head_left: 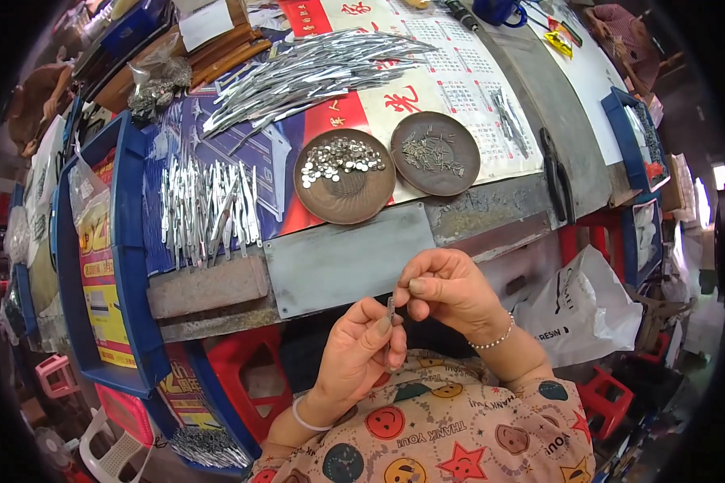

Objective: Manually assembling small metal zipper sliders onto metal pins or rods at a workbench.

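Note:
Just beyond my lap, my left hand [361, 348] pinches a slim metal strip [391, 309] upright between thumb and fingers. Touching or nearly touching its upper end is my right hand [447, 291], thumb and forefinger pressed together; whatever they hold is too small to make out. Ahead, a brown dish [340, 208] holds shiny round metal discs [324, 167]. A second brown dish [449, 183] to its right contains thin little pins [428, 153]. Silvery metal strips [209, 211] lie in a pile at the left, and a larger heap of strips [314, 71] spreads farther back.
A grey metal plate [348, 262] lies at the table's near edge. Black-handled pliers [554, 173] rest at right. A blue tray [130, 213] stands left; a white plastic bag [582, 302] hangs right. Red stools [254, 374] are below. People's arms [47, 97] show at far left.

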`<action>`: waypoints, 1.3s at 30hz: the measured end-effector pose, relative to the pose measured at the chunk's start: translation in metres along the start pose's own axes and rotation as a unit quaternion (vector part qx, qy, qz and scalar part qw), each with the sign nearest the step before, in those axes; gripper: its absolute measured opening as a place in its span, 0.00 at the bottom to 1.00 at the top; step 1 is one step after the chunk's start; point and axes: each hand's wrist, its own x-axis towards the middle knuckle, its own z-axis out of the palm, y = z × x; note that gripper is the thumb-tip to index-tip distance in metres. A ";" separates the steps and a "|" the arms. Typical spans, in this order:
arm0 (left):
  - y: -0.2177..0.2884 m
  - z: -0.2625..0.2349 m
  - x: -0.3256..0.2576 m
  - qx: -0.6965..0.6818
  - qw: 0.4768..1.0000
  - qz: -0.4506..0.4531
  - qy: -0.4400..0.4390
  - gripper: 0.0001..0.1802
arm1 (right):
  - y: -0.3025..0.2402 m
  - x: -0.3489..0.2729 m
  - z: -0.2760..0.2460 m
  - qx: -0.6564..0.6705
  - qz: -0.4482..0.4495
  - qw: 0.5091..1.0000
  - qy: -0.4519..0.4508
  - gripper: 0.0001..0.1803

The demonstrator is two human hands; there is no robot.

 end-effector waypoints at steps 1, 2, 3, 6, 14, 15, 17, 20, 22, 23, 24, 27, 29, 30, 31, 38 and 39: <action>0.000 -0.001 0.000 -0.002 1.000 -0.001 -0.001 0.07 | 0.001 0.000 -0.001 -0.001 -0.007 1.000 -0.009 0.06; 0.000 -0.002 -0.001 -0.005 1.000 -0.003 -0.002 0.07 | 0.001 0.000 0.000 -0.002 -0.006 1.000 -0.008 0.06; 0.000 -0.002 -0.001 -0.007 1.000 -0.003 -0.002 0.07 | 0.002 -0.001 0.002 -0.030 -0.013 0.999 -0.001 0.06; 0.001 -0.003 -0.001 -0.015 1.000 -0.004 -0.002 0.07 | 0.000 -0.004 0.007 -0.153 -0.042 0.987 -0.001 0.07; 0.003 -0.003 0.000 -0.038 0.999 -0.036 -0.005 0.07 | 0.016 -0.010 0.019 -0.329 -0.195 0.924 -0.003 0.09; 0.003 -0.003 0.000 -0.039 0.999 -0.036 -0.005 0.07 | 0.016 -0.011 0.020 -0.366 -0.196 0.910 0.004 0.09; 0.003 -0.004 -0.001 -0.036 0.999 -0.037 -0.006 0.08 | 0.017 -0.011 0.021 -0.402 -0.197 0.894 0.011 0.09; 0.003 -0.004 -0.001 -0.028 0.999 -0.038 0.003 0.08 | 0.019 -0.009 0.022 -0.431 -0.227 0.873 0.022 0.11; 0.002 -0.004 -0.002 -0.028 0.999 -0.035 0.005 0.08 | 0.021 -0.008 0.022 -0.472 -0.266 0.840 0.029 0.12; 0.002 -0.004 -0.002 -0.028 0.999 -0.032 0.006 0.08 | 0.022 -0.008 0.022 -0.473 -0.265 0.840 0.030 0.12; 0.002 -0.004 -0.002 -0.029 0.999 -0.032 0.006 0.08 | 0.023 -0.007 0.023 -0.484 -0.283 0.827 0.036 0.12; 0.001 -0.004 -0.001 -0.026 0.999 -0.032 0.010 0.07 | 0.026 -0.006 0.022 -0.518 -0.314 0.794 0.050 0.13; -0.001 -0.005 -0.001 -0.013 1.000 -0.013 0.021 0.07 | 0.026 -0.005 0.023 -0.540 -0.325 0.775 0.055 0.13; -0.002 -0.006 -0.001 -0.013 1.000 -0.012 0.021 0.07 | 0.024 -0.003 0.024 -0.593 -0.368 0.715 0.028 0.13; -0.004 -0.007 -0.001 0.020 0.999 0.007 0.029 0.06 | 0.023 -0.002 0.025 -0.641 -0.408 0.650 0.002 0.13; -0.005 -0.005 -0.005 0.074 0.994 0.077 0.005 0.04 | 0.013 -0.008 0.036 -0.534 -0.280 0.797 0.030 0.13; -0.005 -0.005 -0.006 0.074 0.994 0.077 0.005 0.04 | 0.016 -0.011 0.032 -0.387 -0.184 0.903 0.032 0.10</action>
